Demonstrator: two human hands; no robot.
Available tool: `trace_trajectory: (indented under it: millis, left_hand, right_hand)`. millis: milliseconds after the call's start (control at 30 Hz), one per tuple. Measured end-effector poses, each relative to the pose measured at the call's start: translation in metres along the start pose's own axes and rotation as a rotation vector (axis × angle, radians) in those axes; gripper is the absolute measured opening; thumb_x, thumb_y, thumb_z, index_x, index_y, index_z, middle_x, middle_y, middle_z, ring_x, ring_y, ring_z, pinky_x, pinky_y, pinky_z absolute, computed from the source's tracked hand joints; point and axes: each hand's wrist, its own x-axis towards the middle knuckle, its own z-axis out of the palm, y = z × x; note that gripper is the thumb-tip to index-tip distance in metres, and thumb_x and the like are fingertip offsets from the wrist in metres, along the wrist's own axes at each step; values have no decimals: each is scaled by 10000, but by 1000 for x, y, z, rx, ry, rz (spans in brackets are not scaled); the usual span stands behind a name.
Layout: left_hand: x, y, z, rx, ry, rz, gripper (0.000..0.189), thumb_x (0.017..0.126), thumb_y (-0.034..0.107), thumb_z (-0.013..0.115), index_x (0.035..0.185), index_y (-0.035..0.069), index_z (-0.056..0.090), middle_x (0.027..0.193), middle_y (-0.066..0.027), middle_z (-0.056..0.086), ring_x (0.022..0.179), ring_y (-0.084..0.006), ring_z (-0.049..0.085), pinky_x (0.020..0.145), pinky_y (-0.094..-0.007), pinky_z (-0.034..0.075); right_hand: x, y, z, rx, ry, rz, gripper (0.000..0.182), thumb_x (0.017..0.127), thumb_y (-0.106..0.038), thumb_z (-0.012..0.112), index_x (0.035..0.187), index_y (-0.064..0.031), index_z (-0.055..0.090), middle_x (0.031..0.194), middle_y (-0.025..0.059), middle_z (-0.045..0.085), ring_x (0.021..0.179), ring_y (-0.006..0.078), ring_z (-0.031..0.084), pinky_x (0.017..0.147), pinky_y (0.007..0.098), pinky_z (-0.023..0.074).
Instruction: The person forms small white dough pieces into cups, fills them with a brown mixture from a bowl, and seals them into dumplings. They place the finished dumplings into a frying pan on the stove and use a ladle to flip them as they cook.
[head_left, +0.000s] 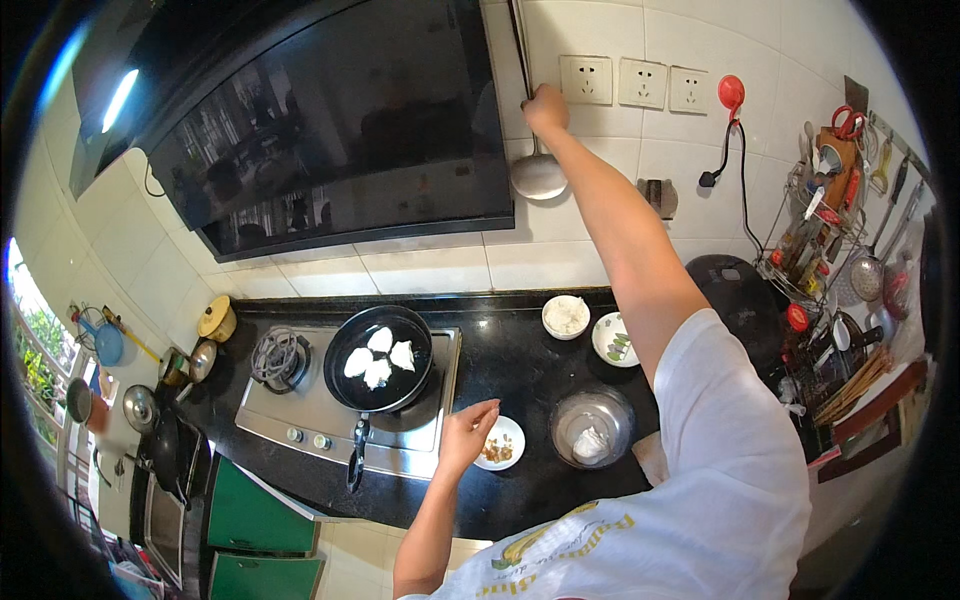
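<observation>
My right hand (547, 110) is raised to the tiled wall and grips the long metal handle of a wok spatula (539, 178), whose rounded blade points down. My left hand (468, 433) hovers by a small white dish (513, 459) holding brown chopped bits, partly covering its left rim. Nothing shows in its loosely bent fingers. On the gas hob (330, 360), a black frying pan (346, 399) contains several white dough-like pieces (381, 339). Right of the dish, a metal bowl (562, 420) holds a white lump (591, 445).
A bowl of white food (566, 316) and a patterned bowl (611, 330) stand near the wall. The pan's handle (358, 450) juts toward the counter front. A dark range hood panel (360, 120) overhangs the hob. Utensil racks (817, 217) crowd the right; a black appliance (731, 300) sits behind my right arm.
</observation>
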Motion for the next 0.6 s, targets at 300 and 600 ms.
trace_trajectory:
  millis: [300, 600]
  left_hand:
    - [-3, 7, -2, 74, -91, 1, 216, 828, 129, 628, 986, -15, 654, 847, -122, 680, 764, -123, 634, 676, -245, 498]
    - [-17, 32, 14, 45, -123, 103, 207, 827, 158, 623, 975, 17, 657, 861, -159, 668, 771, -190, 663, 668, -279, 496]
  right_hand:
    - [-17, -38, -98, 658, -540, 72, 168, 784, -121, 587, 738, 38, 558, 567, 154, 577, 352, 130, 461, 290, 278, 334]
    - [4, -95, -150, 862, -645, 65, 152, 778, -108, 617, 723, 26, 574, 575, 164, 596, 352, 131, 457, 314, 270, 331]
